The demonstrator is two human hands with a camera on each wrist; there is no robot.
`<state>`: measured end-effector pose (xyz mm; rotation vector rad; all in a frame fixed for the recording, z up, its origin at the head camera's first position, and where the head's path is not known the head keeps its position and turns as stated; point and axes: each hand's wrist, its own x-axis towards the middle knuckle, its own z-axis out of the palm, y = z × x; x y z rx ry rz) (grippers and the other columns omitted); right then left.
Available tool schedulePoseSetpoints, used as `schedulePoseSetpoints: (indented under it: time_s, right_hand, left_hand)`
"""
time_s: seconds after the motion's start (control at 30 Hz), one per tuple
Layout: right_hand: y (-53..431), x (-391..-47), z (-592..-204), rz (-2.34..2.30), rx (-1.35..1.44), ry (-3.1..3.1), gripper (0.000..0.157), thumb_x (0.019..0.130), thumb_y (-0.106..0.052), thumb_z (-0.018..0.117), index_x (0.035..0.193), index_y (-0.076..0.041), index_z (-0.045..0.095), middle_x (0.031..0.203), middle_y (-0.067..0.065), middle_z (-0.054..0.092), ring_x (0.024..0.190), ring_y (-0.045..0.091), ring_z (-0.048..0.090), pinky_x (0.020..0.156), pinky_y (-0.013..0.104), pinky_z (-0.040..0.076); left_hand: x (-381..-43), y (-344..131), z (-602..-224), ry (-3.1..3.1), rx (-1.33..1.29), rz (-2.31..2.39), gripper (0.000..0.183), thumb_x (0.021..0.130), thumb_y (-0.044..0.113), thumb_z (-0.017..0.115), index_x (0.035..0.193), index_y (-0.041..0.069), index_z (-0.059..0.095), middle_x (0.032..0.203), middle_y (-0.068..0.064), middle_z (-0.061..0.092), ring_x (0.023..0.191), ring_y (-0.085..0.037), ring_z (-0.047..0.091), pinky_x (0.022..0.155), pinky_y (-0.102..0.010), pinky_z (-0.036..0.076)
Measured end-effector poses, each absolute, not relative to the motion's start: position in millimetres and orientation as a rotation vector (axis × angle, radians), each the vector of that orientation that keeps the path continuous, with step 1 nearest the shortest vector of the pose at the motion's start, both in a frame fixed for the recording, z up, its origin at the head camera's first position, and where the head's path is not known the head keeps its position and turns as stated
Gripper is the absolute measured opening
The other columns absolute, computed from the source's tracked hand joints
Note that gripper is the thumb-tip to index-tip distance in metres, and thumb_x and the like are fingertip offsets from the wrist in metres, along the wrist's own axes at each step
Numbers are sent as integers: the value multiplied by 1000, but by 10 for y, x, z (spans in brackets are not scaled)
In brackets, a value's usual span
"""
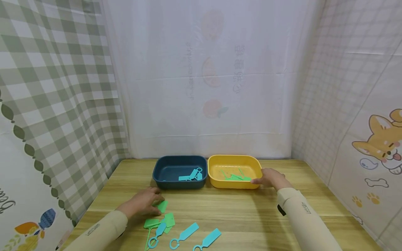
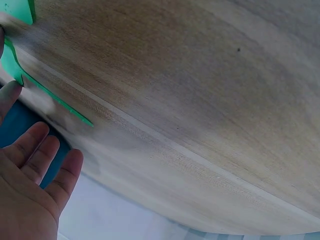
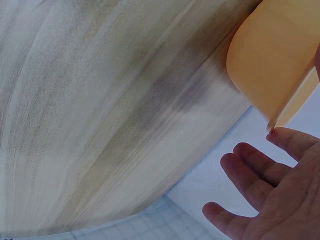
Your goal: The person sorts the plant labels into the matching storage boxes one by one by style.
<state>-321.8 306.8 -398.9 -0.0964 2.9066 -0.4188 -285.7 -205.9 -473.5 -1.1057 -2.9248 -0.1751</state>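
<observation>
My left hand (image 1: 143,202) is low over the table at the left, in front of the navy bin. Its thumb and index finger pinch a green cable-tie tag (image 2: 11,62) with a thin tail; the other fingers are spread. Just by it lie more green tags (image 1: 169,219) and several blue ring-ended tags (image 1: 188,230). At the yellow bin's (image 1: 220,184) right front corner is my right hand (image 1: 272,178). Its index fingertip touches the rim, and its other fingers are loosely extended, apart from the bin. Part of the right thumb is cut off in the right wrist view.
The navy bin (image 1: 180,184) stands against the yellow one at the back of the wooden table (image 1: 238,212). Blue tags (image 1: 191,175) lie in the navy bin, green tags (image 1: 237,177) in the yellow. Cloth hangs behind and on both sides.
</observation>
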Motion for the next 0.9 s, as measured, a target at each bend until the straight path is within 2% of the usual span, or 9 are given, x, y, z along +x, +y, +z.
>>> schedulePoseSetpoints:
  time_s: [0.27,0.63,0.9]
  right_hand:
    - [3061,-3214,-3978,-417,-93,2899,47,90,-47,69,107,-4,63,114,21,64,105,41,58,89,72,39]
    - [3075,-3230,-3996,-401,-102,2905,52,89,-49,70,112,-3,63,117,23,63,106,41,58,87,71,39]
    - [3084,-3237,-4013,-398,-115,2914,50,89,-50,70,110,-4,64,116,22,64,106,42,58,87,72,40]
  left_hand:
    - [-2839,-2053,-4720,-2963,-1082,-193,52,78,39,84,117,6,71,126,-20,57,114,-42,55,89,-57,49]
    - [-2875,-2091,-4767,-2871,-1145,-133,47,79,43,82,111,9,73,122,-19,59,109,-37,57,87,-51,51]
    - [-2882,-2095,-4781,-2874,-1138,-183,43,79,41,83,104,9,72,122,-19,59,110,-39,56,90,-52,50]
